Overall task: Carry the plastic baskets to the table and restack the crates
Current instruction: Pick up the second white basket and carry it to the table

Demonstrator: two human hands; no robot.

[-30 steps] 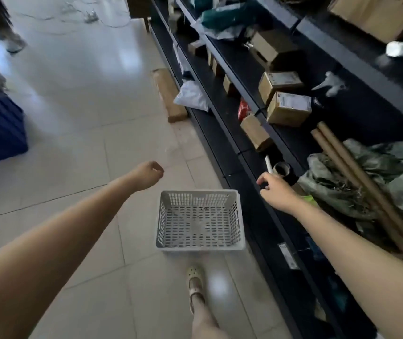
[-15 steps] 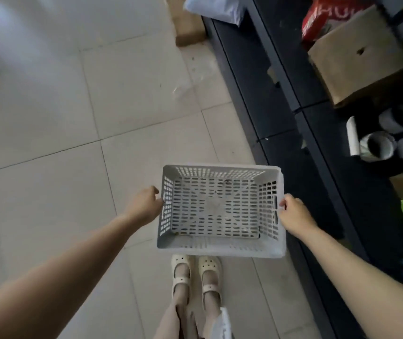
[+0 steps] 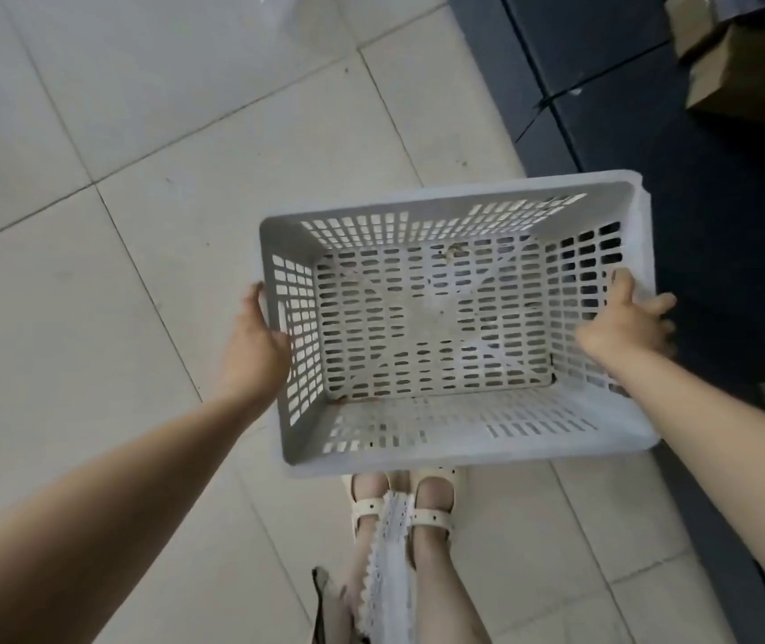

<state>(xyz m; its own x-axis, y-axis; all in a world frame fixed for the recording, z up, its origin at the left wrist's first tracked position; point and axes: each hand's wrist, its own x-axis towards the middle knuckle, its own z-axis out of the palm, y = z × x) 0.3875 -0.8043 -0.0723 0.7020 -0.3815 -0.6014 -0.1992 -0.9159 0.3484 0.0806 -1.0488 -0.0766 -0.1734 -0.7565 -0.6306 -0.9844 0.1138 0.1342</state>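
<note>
Basket [image 3: 417, 450], grey and empty, held over floor [image 3: 115, 271]: left hand [image 3: 257, 337] grips its left wall, right hand [image 3: 626, 318] its right rim. Best carried level, clear of the shelf [image 3: 650, 109].

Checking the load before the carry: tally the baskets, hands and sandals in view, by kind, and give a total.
Plastic basket: 1, gripped at both short walls
Hands: 2, left hand and right hand
Sandals: 2
Total: 5
</note>
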